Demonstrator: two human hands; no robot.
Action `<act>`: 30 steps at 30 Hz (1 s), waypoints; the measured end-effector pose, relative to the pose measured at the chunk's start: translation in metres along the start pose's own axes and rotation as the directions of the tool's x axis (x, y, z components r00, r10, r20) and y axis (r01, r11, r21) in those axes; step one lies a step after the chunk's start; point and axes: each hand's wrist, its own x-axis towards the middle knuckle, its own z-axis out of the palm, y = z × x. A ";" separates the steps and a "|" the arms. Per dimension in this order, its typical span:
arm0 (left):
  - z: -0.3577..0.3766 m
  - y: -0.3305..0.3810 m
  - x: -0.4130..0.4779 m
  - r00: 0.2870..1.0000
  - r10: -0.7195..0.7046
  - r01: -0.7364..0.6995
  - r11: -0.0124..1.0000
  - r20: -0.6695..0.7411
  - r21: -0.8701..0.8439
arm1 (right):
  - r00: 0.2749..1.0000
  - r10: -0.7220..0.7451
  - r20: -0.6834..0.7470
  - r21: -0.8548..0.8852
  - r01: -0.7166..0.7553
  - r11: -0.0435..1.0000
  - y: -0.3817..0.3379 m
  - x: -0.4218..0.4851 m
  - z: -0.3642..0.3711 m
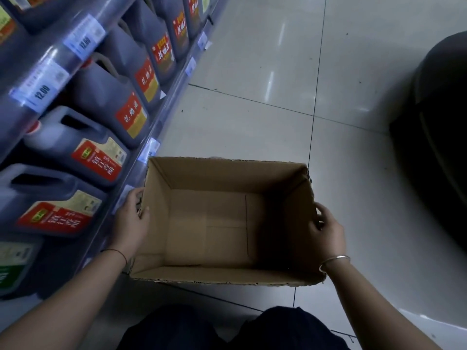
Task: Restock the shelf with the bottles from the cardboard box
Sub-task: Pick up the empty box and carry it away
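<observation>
An open cardboard box (pixel 161 215) sits on the tiled floor in front of me, and its inside is bare. My left hand (pixel 131 221) grips the box's left wall, thumb over the rim. My right hand (pixel 327 229) grips the right wall, fingers curled over the edge. On the left, the bottom shelf (pixel 151 122) holds a row of dark jugs with handles and red labels (pixel 75 152), standing side by side.
An upper shelf rail carries price tags (pixel 43 92) reading 12.00. A large dark rounded object (pixel 439 147) stands at the right on the floor. My dark-clothed knees (pixel 227 332) are just below the box. Pale floor tiles (pixel 252 109) stretch beyond the box.
</observation>
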 end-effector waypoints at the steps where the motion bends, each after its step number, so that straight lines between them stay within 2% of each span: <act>1: 0.000 0.000 0.000 1.000 -0.016 0.016 0.999 0.005 -0.030 | 1.000 0.008 -0.019 0.003 -0.008 1.000 -0.002 0.000 0.001; 5: -0.011 0.015 -0.001 0.997 -0.073 0.073 0.995 0.004 -0.074 | 0.999 0.008 -0.032 -0.005 -0.008 1.000 -0.021 -0.004 -0.007; 10: -0.052 0.068 -0.003 0.998 -0.050 0.047 0.997 -0.040 -0.068 | 1.000 -0.016 -0.015 -0.006 0.016 1.000 -0.069 -0.003 -0.055; 16: -0.110 0.166 0.001 0.997 -0.057 0.048 0.987 -0.052 -0.156 | 0.999 -0.046 -0.004 -0.047 0.046 0.998 -0.147 0.011 -0.145; 22: -0.146 0.267 0.010 0.994 -0.087 0.075 0.983 -0.063 -0.167 | 0.998 -0.045 -0.038 -0.029 0.044 0.999 -0.215 0.038 -0.232; 25: -0.158 0.312 0.022 0.990 -0.124 0.112 0.980 -0.067 -0.165 | 0.998 -0.044 -0.051 0.005 0.045 0.999 -0.242 0.057 -0.264; 30: -0.170 0.379 0.057 0.991 -0.100 0.085 0.984 -0.089 -0.158 | 0.997 -0.050 -0.067 0.005 0.050 0.999 -0.284 0.099 -0.297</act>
